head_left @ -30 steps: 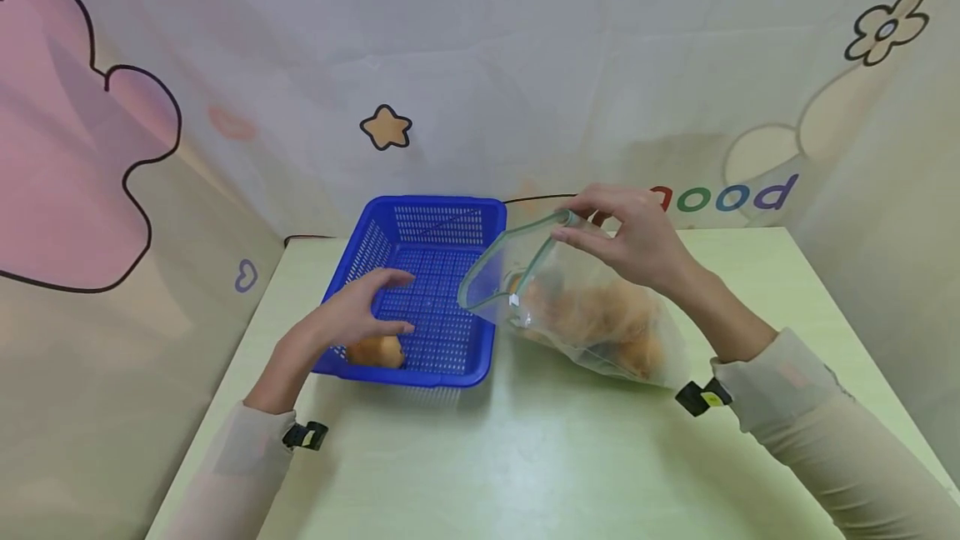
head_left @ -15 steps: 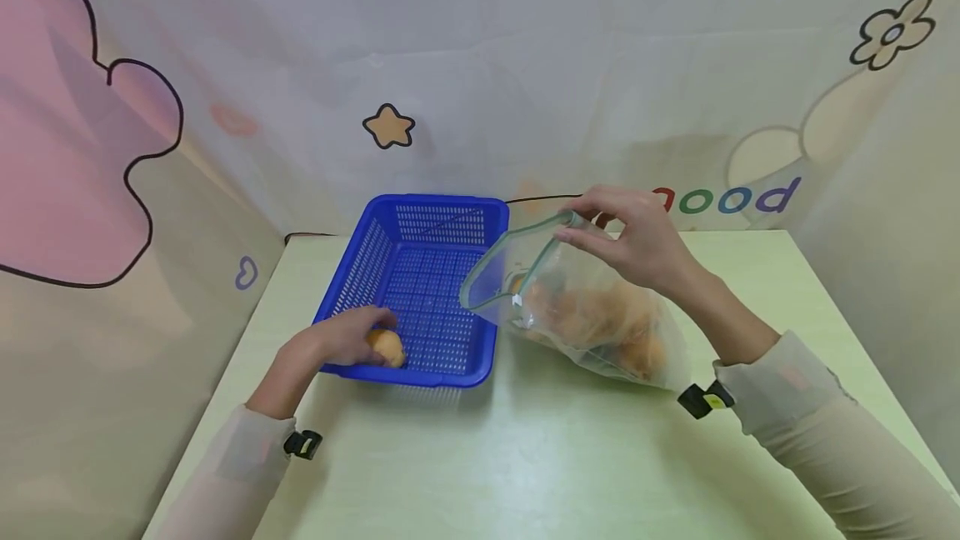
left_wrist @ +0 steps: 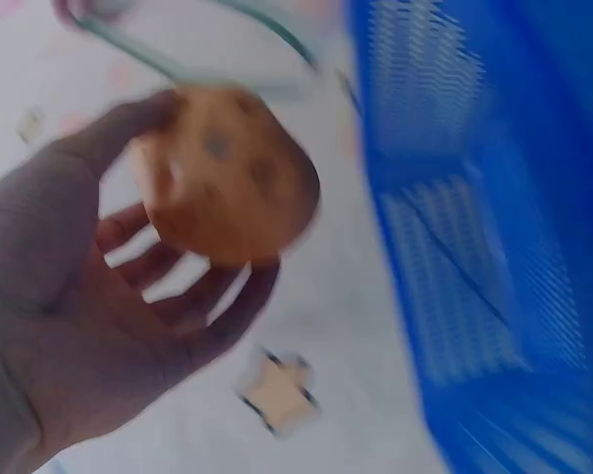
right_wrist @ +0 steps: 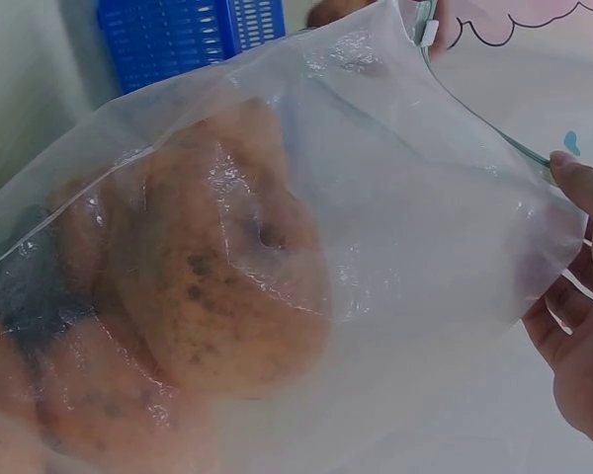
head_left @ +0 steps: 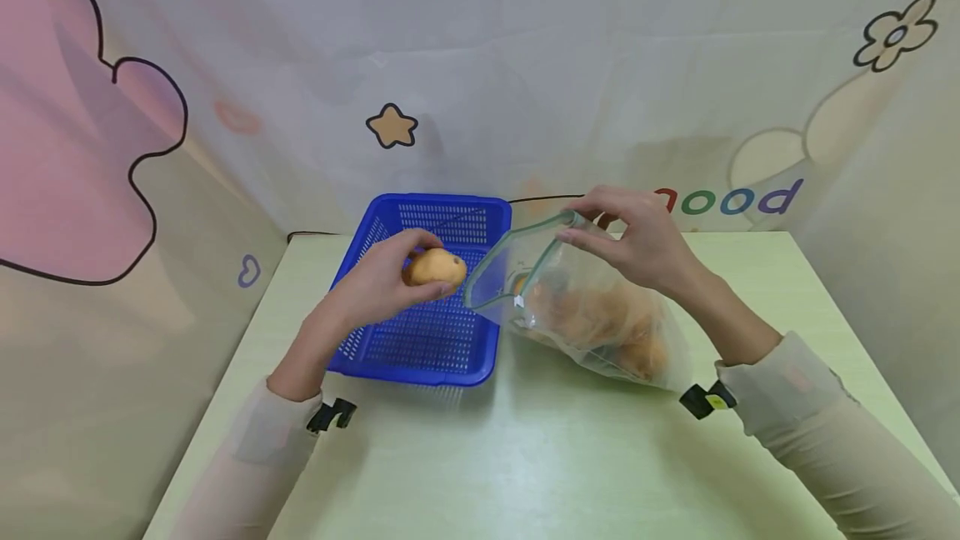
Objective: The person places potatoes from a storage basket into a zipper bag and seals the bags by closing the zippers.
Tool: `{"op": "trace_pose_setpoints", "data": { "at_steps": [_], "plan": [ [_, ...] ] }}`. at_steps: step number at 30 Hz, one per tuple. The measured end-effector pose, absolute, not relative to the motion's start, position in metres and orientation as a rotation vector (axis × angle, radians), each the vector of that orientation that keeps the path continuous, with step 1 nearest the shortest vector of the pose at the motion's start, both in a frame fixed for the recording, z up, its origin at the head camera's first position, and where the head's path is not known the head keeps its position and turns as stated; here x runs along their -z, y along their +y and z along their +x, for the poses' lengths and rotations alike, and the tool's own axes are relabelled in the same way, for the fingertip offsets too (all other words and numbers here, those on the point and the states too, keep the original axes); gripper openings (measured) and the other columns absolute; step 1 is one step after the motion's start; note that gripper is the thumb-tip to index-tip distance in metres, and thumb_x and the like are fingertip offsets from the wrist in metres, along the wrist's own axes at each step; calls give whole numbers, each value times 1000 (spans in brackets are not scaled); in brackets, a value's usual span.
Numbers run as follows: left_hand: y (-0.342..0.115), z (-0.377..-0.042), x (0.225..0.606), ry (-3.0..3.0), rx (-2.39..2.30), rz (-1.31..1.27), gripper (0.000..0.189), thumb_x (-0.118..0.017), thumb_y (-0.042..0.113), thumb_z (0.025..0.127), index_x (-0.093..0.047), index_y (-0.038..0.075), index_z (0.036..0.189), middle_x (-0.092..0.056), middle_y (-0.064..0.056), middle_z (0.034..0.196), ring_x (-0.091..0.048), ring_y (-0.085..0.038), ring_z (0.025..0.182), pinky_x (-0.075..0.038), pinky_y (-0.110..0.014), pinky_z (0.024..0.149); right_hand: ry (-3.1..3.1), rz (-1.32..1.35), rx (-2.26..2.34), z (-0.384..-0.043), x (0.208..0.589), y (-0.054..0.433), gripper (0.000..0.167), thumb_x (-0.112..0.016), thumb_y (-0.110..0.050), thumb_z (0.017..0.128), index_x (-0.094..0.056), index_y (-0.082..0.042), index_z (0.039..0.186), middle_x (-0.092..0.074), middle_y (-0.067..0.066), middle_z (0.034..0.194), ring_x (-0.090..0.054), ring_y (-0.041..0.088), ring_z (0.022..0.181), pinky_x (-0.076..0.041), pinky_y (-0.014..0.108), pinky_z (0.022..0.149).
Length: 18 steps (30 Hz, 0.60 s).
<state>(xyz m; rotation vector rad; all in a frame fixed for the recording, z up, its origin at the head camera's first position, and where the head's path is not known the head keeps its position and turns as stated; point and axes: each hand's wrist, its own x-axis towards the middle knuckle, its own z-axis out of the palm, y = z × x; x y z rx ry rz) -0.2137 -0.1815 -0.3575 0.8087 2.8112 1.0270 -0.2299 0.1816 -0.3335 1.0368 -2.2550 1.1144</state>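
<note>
My left hand (head_left: pixel 378 277) grips a potato (head_left: pixel 435 267) above the blue basket, close to the bag's mouth. In the left wrist view the potato (left_wrist: pixel 227 178) sits between thumb and fingertips, brown and a little blurred. My right hand (head_left: pixel 633 236) pinches the green-edged rim of a clear zip bag (head_left: pixel 600 315) and lifts it, so the mouth gapes toward the left. Several potatoes (right_wrist: pixel 227 267) show through the cloudy plastic in the right wrist view. A white slider (head_left: pixel 518 301) is on the zip track at the lower side of the mouth.
The blue plastic basket (head_left: pixel 427 375) with slotted walls stands left of the bag on a pale green table (head_left: pixel 510 457). Behind is a printed cloth (head_left: pixel 480 107), with a dark cord (head_left: pixel 543 199) along its foot.
My left hand reached down to the potato at the basket's near left corner, took hold of it and raised it rightward to the bag's mouth. The right hand stayed at the bag rim.
</note>
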Motion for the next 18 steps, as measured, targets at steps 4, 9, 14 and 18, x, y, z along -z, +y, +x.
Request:
{"op": "trace_pose_setpoints", "data": {
  "at_steps": [4, 9, 14, 18],
  "plan": [
    [-142, -205, 339, 2912, -1012, 848, 52, -84, 33, 94, -64, 11, 136, -59, -7, 125, -60, -24, 104, -60, -36, 84, -2272, 1043, -1110, -229, 331, 183, 25, -88, -4, 86, -80, -8, 110, -75, -6, 93, -68, 8, 85, -57, 21, 73],
    [-102, -203, 337, 2919, -1054, 846, 54, -82, 37, 96, -65, 12, 140, -52, -8, 118, -57, -23, 100, -59, -32, 81, -2277, 1074, -1090, -229, 328, 184, 25, -88, -4, 86, -80, -8, 109, -75, -7, 93, -68, 9, 86, -57, 22, 73],
    [-78, -209, 346, 2849, -1240, 819, 53, -79, 34, 98, -60, 4, 137, -59, -9, 121, -61, -21, 101, -58, -31, 83, -2284, 1063, -1084, -227, 325, 187, 24, -88, -4, 86, -80, -8, 109, -76, -6, 95, -68, 9, 85, -57, 22, 72],
    [-73, -209, 352, 2820, -1377, 741, 51, -76, 38, 100, -60, 3, 133, -63, -10, 125, -65, -23, 110, -59, -35, 93, -2319, 955, -1104, -227, 325, 191, 20, -87, -7, 89, -80, -9, 107, -77, -5, 95, -69, 9, 85, -58, 21, 73]
  ]
}}
